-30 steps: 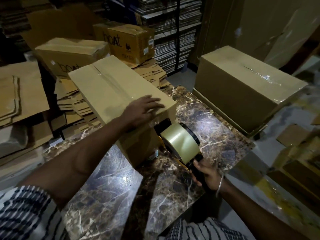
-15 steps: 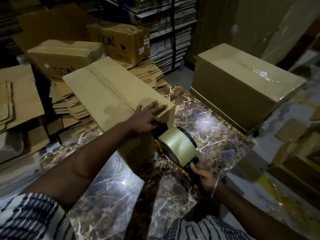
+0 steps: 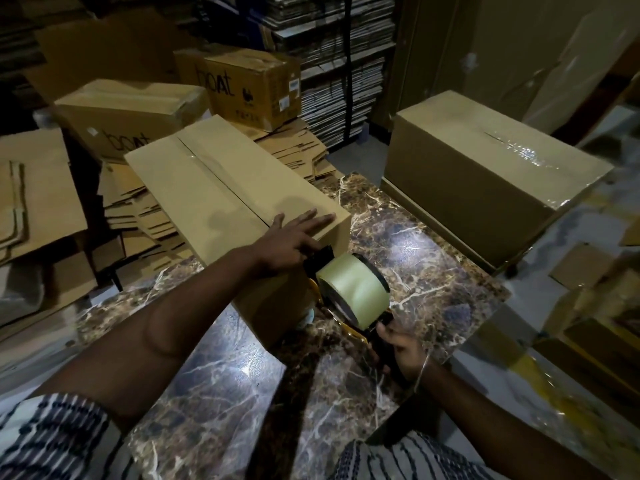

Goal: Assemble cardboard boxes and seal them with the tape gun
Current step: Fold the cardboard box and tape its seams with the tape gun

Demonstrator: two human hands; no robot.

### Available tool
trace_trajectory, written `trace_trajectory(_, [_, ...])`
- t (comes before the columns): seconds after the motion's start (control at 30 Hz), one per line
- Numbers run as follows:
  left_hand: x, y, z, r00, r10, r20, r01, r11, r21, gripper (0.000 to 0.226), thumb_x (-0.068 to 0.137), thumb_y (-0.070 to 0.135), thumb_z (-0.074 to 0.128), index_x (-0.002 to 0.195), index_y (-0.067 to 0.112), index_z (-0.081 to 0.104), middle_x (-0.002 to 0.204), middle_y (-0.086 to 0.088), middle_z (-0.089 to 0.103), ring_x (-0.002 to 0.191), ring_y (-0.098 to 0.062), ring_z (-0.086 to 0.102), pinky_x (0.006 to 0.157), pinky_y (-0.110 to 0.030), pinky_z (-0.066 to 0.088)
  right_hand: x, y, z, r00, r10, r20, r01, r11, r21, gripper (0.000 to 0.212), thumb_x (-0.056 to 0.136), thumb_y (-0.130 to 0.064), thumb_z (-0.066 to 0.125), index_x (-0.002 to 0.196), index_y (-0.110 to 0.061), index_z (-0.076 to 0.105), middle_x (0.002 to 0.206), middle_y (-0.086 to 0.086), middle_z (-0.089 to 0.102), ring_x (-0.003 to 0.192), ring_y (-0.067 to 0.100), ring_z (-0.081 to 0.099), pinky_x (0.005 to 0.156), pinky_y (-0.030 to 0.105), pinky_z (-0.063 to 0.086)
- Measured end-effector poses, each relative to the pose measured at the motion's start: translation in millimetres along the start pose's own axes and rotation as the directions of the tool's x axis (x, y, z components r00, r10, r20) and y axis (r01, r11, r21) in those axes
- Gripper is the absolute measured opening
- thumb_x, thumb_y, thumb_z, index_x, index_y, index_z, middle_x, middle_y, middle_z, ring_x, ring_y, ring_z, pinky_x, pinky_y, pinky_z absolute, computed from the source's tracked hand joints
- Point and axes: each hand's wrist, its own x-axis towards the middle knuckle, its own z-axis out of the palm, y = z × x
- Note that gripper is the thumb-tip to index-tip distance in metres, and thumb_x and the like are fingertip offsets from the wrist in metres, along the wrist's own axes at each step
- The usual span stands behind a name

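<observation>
A long brown cardboard box lies on the marble table, its top flaps closed with an untaped seam down the middle. My left hand presses flat with straight fingers on the near end of the box top, right of the seam. My right hand grips the dark handle of the tape gun, which carries a large yellowish tape roll. The gun's front end touches the near end face of the box, just under my left hand.
A second box, sealed with clear tape, stands at the table's far right corner. Two boxes marked "boat" and stacks of flat cardboard lie behind and left. Shelves of flattened cartons fill the back. Cardboard scraps lie on the floor at right.
My left hand slid along the box top toward its near edge and flattened out. The tape gun rose slightly against the box's end face, and the view shifted a little.
</observation>
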Motion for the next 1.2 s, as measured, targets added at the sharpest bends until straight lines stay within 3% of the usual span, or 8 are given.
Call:
trace_trajectory(0.07, [-1, 0, -1, 1.0, -0.002, 0.0, 0.002, 1.0, -0.002, 0.036, 0.095, 0.019, 0.057, 0.123, 0.038, 0.067, 0.166, 0.016, -0.003, 0.152, -0.01, -0.009, 0.116, -0.068, -0.005, -3, -1, 1, 0.999, 0.017, 0.046, -0.013, 0.997, -0.082, 0.083, 0.039, -0.067, 0.091, 0.065, 0.003, 0.055, 0.044, 0.009, 0.05, 0.028, 0.012, 0.042, 0.029, 0.015, 0.028])
trace_trajectory(0.2, [-1, 3, 1, 0.999, -0.024, -0.045, 0.024, 1.0, -0.005, 0.02, 0.095, 0.036, 0.062, 0.112, 0.037, 0.072, 0.166, 0.018, 0.003, 0.152, -0.01, -0.004, 0.116, -0.068, -0.004, -10, -4, -19, 0.99, 0.049, -0.128, -0.047, 0.999, 0.022, 0.05, 0.097, -0.034, 0.056, 0.057, -0.004, 0.06, 0.044, 0.006, 0.051, 0.029, 0.011, 0.043, 0.028, 0.017, 0.028])
trace_trajectory(0.37, [-3, 11, 0, 0.997, -0.054, -0.052, 0.057, 0.996, 0.062, 0.021, 0.09, 0.037, 0.066, 0.109, 0.035, 0.073, 0.166, 0.019, 0.002, 0.152, -0.011, -0.001, 0.113, -0.072, 0.003, -11, -5, -53, 0.989, -0.007, -0.147, 0.004, 1.0, -0.027, 0.066, 0.077, -0.06, 0.075, 0.069, 0.002, 0.055, 0.048, 0.013, 0.045, 0.029, 0.019, 0.034, 0.036, 0.024, 0.02])
trace_trajectory(0.5, [1, 19, -8, 0.998, -0.055, -0.032, 0.062, 0.944, 0.325, 0.025, 0.088, 0.044, 0.062, 0.111, 0.038, 0.069, 0.166, 0.012, 0.0, 0.152, -0.02, 0.007, 0.11, -0.072, 0.017, -11, -15, -58, 0.993, -0.043, -0.112, 0.042, 0.999, -0.015, 0.075, 0.069, -0.068, 0.078, 0.074, 0.003, 0.054, 0.052, 0.015, 0.043, 0.029, 0.02, 0.032, 0.038, 0.025, 0.021])
trace_trajectory(0.63, [13, 30, -19, 0.999, -0.011, -0.038, 0.031, 0.83, 0.557, 0.033, 0.085, 0.052, 0.06, 0.117, 0.043, 0.064, 0.158, 0.001, 0.018, 0.133, -0.025, 0.03, 0.096, -0.052, 0.034, -9, -24, -55, 0.992, -0.073, -0.106, 0.071, 0.997, -0.016, 0.08, 0.061, -0.071, 0.081, 0.076, 0.003, 0.053, 0.05, 0.015, 0.042, 0.027, 0.019, 0.032, 0.034, 0.02, 0.025])
trace_trajectory(0.77, [29, 40, -26, 0.999, -0.019, 0.032, -0.007, 0.745, 0.667, 0.04, 0.086, 0.052, 0.06, 0.123, 0.037, 0.063, 0.154, -0.005, 0.018, 0.128, -0.028, 0.031, 0.089, -0.044, 0.037, -6, -27, -53, 0.988, -0.104, -0.116, 0.101, 0.994, -0.026, 0.081, 0.061, -0.072, 0.08, 0.08, 0.003, 0.054, 0.053, 0.015, 0.042, 0.028, 0.019, 0.032, 0.035, 0.023, 0.021])
trace_trajectory(1.0, [39, 35, -26, 0.993, -0.067, 0.095, -0.001, 0.809, 0.587, 0.051, 0.085, 0.054, 0.059, 0.133, 0.037, 0.056, 0.16, -0.002, -0.001, 0.133, -0.031, 0.018, 0.099, -0.048, 0.039, -9, -30, -50, 0.991, -0.087, -0.1, 0.085, 0.996, -0.024, 0.082, 0.058, -0.075, 0.079, 0.079, 0.001, 0.055, 0.054, 0.015, 0.043, 0.03, 0.019, 0.032, 0.035, 0.022, 0.023])
trace_trajectory(1.2, [40, 28, -23, 0.993, -0.108, 0.055, 0.079, 0.924, 0.375, 0.079, 0.078, 0.036, 0.069, 0.143, 0.034, 0.026, 0.157, -0.002, 0.003, 0.139, -0.035, 0.011, 0.101, -0.05, 0.028, -11, -33, -48, 0.992, -0.059, -0.113, 0.057, 0.998, -0.017, 0.073, 0.068, -0.071, 0.07, 0.08, -0.001, 0.055, 0.054, 0.014, 0.044, 0.03, 0.017, 0.034, 0.034, 0.021, 0.026])
